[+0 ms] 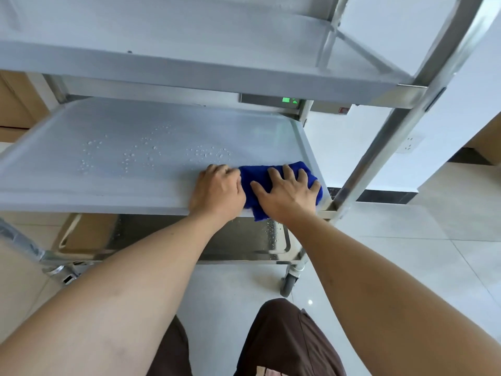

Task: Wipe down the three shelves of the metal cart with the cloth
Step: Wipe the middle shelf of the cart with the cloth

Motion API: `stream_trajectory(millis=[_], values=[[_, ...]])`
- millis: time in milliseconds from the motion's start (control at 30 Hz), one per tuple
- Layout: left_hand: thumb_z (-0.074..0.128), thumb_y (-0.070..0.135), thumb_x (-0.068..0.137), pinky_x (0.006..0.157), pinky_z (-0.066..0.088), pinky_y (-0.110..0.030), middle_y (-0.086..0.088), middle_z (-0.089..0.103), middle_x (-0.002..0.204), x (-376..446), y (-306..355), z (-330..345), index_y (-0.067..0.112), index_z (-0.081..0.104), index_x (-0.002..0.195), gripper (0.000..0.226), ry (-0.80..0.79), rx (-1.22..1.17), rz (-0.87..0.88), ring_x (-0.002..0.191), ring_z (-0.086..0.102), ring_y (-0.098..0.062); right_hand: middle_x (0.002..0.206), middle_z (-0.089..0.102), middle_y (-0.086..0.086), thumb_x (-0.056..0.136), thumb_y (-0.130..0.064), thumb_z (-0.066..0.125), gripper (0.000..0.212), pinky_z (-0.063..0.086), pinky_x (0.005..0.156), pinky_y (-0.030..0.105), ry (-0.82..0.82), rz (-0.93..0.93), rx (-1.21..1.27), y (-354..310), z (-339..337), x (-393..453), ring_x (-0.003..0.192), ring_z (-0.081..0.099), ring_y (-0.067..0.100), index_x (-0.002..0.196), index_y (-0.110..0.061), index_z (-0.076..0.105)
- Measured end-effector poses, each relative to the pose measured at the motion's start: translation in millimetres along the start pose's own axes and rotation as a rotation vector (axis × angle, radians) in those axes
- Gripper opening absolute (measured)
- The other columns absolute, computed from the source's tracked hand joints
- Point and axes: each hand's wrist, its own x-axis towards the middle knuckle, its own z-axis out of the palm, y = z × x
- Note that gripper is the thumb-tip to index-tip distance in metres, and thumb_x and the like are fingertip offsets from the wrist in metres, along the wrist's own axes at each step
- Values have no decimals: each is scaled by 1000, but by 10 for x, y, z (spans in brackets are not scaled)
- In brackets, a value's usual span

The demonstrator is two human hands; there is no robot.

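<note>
Two hands work one crumpled blue terry cloth (282,183), bunched at the right end of the middle grey metal cart shelf (130,161), its long axis running from 11 to 5 o'clock with a corner drooping over the front lip. Right hand (287,194) presses flat on it, fingers spread; left hand (217,191) touches its 9 o'clock edge, fingers curled, whether gripping I cannot tell. Water droplets (151,156) lie toward 9 o'clock, so a good pass likely means even pressure and overlapping strokes leftward. Bottom steel shelf (244,240) looks wet too.
</note>
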Motion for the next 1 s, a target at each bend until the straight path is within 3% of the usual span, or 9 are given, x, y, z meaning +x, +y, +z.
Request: stream_trajectory(millis=[167, 400, 533, 667, 833, 1000], values=[[40, 22, 91, 80, 44, -38, -3, 65, 90, 7, 18, -4, 17, 53, 76, 20, -9, -68, -62, 91, 51, -26, 145, 48, 0, 92, -69, 20, 58, 19, 107, 61, 73, -2, 3, -105, 8, -388, 132, 33, 34, 129, -35, 49], [37, 22, 96, 80, 41, -33, -4, 65, 91, 67, -12, -15, 10, 62, 85, 29, 44, -335, -168, 97, 49, -25, 158, 34, -1, 97, -59, 21, 55, -11, 112, 65, 96, -27, 111, -420, 167, -712, 147, 11, 39, 148, -42, 31], [38, 25, 98, 81, 39, -33, -5, 65, 90, 61, 4, -57, 10, 62, 84, 32, 101, -439, -187, 98, 49, -25, 162, 26, 0, 99, -50, 20, 53, -10, 111, 69, 48, -62, 71, -611, 182, -751, 149, 5, 40, 151, -40, 26], [45, 22, 97, 83, 45, -38, -7, 68, 91, 76, -82, -176, 8, 66, 87, 27, 158, -562, -200, 96, 55, -31, 163, 26, 0, 99, -55, 19, 55, 2, 109, 72, 27, -134, -19, -727, 143, -706, 149, 8, 41, 151, -39, 25], [43, 36, 97, 91, 45, -38, -2, 68, 116, 52, -613, -389, 18, 67, 111, 33, 164, -222, -187, 113, 52, -31, 165, 21, 9, 91, -76, 3, 79, 8, 105, 73, 22, -152, -104, -968, 126, -573, 148, 10, 43, 155, -32, 17], [38, 43, 98, 108, 33, -42, -3, 51, 143, 43, -1271, -518, 23, 55, 132, 43, -59, 125, -230, 131, 41, -30, 165, 19, 14, 84, -82, -3, 92, 4, 106, 74, 7, -139, -106, -1112, 117, -376, 147, 12, 44, 157, -30, 19]])
